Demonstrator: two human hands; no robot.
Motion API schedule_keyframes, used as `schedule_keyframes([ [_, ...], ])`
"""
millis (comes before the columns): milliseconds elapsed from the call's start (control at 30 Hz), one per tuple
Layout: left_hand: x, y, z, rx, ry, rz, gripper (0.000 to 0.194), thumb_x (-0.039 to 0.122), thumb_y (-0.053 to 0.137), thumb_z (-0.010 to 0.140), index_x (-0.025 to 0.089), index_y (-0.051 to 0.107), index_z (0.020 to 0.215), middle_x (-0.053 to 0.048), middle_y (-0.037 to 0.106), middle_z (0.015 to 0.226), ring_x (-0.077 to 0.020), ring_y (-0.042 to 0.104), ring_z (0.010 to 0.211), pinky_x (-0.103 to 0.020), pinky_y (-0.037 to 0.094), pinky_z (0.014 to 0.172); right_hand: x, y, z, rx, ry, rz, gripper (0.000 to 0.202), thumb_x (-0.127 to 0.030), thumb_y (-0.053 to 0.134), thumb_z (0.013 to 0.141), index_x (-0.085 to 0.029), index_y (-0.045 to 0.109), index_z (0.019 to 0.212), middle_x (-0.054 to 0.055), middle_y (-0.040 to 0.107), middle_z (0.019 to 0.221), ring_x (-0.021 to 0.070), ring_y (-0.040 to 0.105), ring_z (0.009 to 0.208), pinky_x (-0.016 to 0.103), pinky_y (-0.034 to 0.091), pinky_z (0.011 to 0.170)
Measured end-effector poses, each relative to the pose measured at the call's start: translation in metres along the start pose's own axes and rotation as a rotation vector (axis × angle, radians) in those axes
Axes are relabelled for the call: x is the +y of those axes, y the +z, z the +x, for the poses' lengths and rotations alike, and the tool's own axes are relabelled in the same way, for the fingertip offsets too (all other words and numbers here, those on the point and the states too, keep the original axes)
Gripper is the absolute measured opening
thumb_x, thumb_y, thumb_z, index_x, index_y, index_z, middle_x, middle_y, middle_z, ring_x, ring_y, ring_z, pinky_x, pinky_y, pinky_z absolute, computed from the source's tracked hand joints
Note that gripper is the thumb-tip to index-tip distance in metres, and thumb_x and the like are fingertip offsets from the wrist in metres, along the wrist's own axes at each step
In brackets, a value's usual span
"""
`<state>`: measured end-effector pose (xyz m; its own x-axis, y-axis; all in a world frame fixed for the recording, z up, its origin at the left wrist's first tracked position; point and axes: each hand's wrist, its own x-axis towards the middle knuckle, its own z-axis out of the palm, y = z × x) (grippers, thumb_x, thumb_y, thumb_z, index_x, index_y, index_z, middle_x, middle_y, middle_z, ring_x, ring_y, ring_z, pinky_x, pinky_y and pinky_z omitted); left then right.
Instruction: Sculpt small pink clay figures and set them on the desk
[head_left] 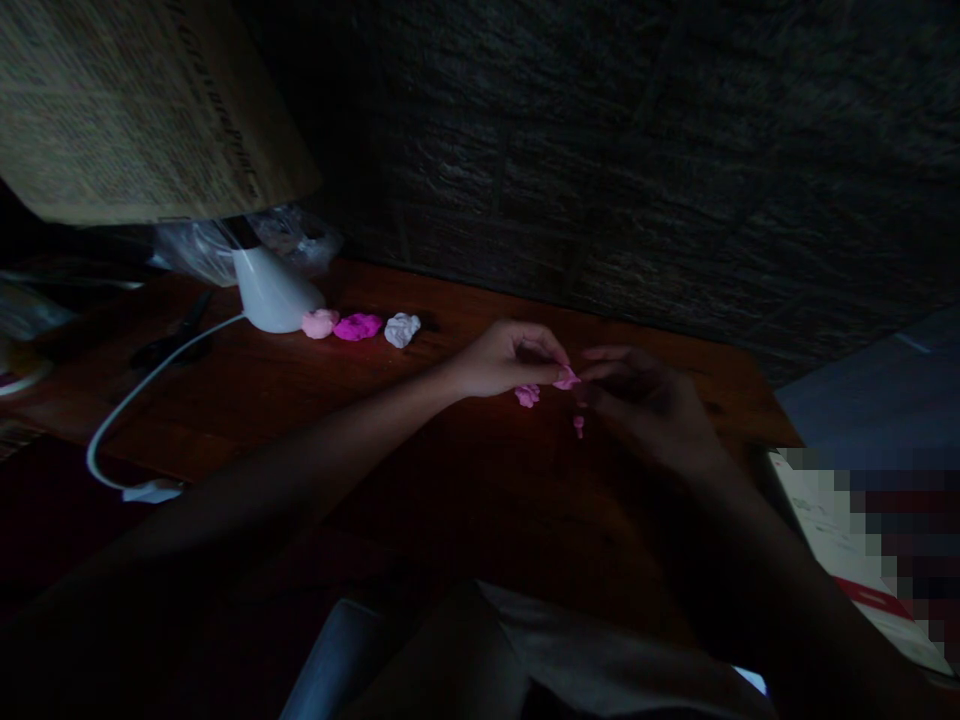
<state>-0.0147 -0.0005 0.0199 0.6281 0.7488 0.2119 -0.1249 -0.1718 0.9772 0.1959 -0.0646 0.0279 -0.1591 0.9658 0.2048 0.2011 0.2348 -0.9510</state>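
Note:
Between both hands is a small piece of pink modelling clay point(566, 378). My left hand point(504, 358) is closed, with thumb and index finger pinching the clay's left side. From the right, my right hand point(651, 402) holds its fingertips at the clay's other edge, thumb and fingers bent around it; the exact contact is dim. A pink clay shape with a lumpy, petal-like outline point(527, 396) lies on the table just below my left fingers. Under my right fingertips sits a tiny pink clay bit point(578, 426).
A light pink clay lump point(320, 323), a magenta clay lump point(358, 326) and a whitish clay lump point(403, 330) line up beside the white lamp base point(274, 290). Its cable point(112, 420) hangs over the wooden table's point(450, 480) left side. A dark brick-patterned wall point(525, 150) stands behind.

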Motion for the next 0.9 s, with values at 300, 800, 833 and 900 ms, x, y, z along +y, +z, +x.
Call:
schedule_keyframes([
  [300, -0.0005, 0.0013, -0.0003, 0.054, 0.035, 0.037, 0.013, 0.014, 0.078, 0.078, 0.010, 0.069, 0.084, -0.004, 0.074, 0.078, -0.0089, 0.068, 0.069, -0.021, 0.052, 0.063, -0.0024, 0.0014, 0.0004, 0.026, 0.062, 0.057, 0.045, -0.046, 0.094, 0.067, -0.024, 0.072, 0.099, 0.004, 0.083, 0.088, 0.0218, 0.077, 0.076, 0.036, 0.062, 0.072],
  [800, -0.0021, 0.0006, -0.0021, -0.013, -0.002, 0.057, 0.024, 0.025, 0.083, 0.075, 0.011, 0.068, 0.088, -0.004, 0.074, 0.082, -0.0086, 0.066, 0.064, -0.021, 0.052, 0.059, -0.0015, 0.0039, 0.0009, 0.079, 0.016, -0.017, 0.044, -0.051, 0.093, 0.067, -0.026, 0.068, 0.093, 0.004, 0.082, 0.088, 0.0262, 0.078, 0.085, 0.043, 0.064, 0.084],
  [833, -0.0023, 0.0006, -0.0020, -0.014, 0.017, 0.065, 0.024, 0.025, 0.083, 0.074, 0.011, 0.068, 0.087, -0.004, 0.074, 0.083, -0.0086, 0.066, 0.065, -0.021, 0.052, 0.060, -0.0010, 0.0043, 0.0008, 0.080, -0.003, -0.025, 0.044, -0.052, 0.092, 0.067, -0.026, 0.068, 0.093, 0.004, 0.082, 0.088, 0.0259, 0.078, 0.085, 0.043, 0.064, 0.084],
  [900, -0.0028, 0.0010, -0.0017, -0.009, 0.062, 0.096, 0.024, 0.023, 0.084, 0.071, 0.011, 0.068, 0.085, -0.004, 0.073, 0.083, -0.0087, 0.065, 0.069, -0.022, 0.052, 0.065, 0.0004, 0.0051, 0.0007, 0.083, -0.037, -0.041, 0.043, -0.053, 0.091, 0.068, -0.026, 0.068, 0.093, 0.004, 0.081, 0.089, 0.0247, 0.077, 0.084, 0.041, 0.063, 0.081],
])
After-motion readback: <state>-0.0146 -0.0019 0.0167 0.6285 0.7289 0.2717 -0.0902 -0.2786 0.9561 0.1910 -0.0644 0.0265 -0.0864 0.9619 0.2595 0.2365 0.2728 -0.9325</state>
